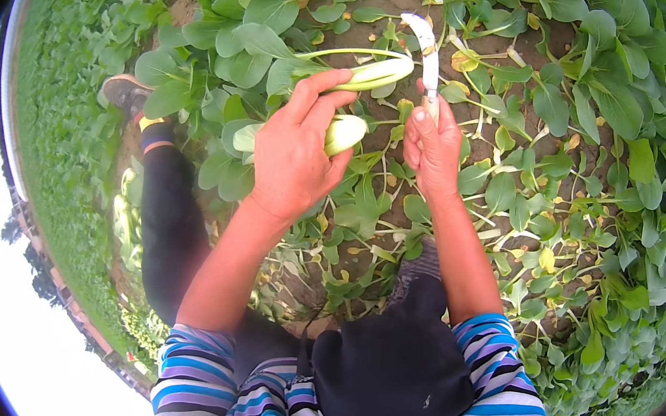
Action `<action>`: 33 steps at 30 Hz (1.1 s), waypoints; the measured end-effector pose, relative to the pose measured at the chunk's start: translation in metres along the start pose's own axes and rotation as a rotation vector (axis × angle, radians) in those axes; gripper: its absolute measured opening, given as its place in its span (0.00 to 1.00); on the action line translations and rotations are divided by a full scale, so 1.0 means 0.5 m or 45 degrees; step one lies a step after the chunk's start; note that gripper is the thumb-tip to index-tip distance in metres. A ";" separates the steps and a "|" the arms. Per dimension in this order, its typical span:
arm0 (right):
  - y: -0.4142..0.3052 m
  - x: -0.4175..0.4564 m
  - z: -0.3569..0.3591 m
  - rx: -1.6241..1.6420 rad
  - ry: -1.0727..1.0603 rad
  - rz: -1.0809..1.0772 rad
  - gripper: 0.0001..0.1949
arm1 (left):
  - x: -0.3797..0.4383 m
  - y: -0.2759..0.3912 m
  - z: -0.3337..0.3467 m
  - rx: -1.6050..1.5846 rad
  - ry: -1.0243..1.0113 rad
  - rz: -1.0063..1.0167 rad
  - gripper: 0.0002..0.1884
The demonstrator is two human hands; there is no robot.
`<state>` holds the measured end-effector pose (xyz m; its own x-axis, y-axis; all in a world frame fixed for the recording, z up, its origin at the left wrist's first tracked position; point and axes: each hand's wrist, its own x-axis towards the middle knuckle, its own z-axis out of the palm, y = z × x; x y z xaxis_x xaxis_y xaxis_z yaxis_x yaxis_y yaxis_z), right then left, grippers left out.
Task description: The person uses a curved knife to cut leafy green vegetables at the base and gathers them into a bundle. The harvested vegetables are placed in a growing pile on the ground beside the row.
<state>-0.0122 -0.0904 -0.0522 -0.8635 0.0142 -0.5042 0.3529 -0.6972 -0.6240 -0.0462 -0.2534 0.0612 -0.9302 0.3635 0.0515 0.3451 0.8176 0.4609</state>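
Observation:
My left hand (301, 140) grips two heads of bok choy. The pale cut base of the upper bok choy (382, 74) points right, toward the blade. A lower bok choy (344, 135) sits against my palm, its base showing past my fingers. In my right hand (436, 143) is a harvesting knife with a curved blade (429, 60), held upright by its wooden handle (430, 106). Bits of soil or leaf cling to the metal. A small gap separates the upper base from the blade.
Trimmed leaves and stalks (525, 233), some yellow, litter the soil between my legs and to the right. Standing leafy greens (624, 101) grow at the right and upper left. Several harvested heads (126, 219) lie beyond my left leg (171, 218). My right knee (394, 367) is bent close below.

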 end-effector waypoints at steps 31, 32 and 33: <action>0.003 -0.052 -0.083 -1.806 -0.317 -0.078 0.20 | -0.122 -0.015 0.049 0.499 -0.956 -0.562 0.28; 0.007 -0.047 -0.087 -1.850 -0.321 -0.113 0.19 | -0.132 -0.015 0.056 0.447 -0.912 -0.653 0.32; 0.006 -0.044 -0.086 -1.880 -0.351 -0.104 0.19 | -0.144 -0.014 0.063 0.427 -0.875 -0.667 0.32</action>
<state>0.0233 -0.0617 -0.0688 -0.8778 -0.2324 -0.4188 0.1920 0.6302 -0.7523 0.0222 -0.2713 0.0264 -0.7357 0.0081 -0.6773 0.0194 0.9998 -0.0092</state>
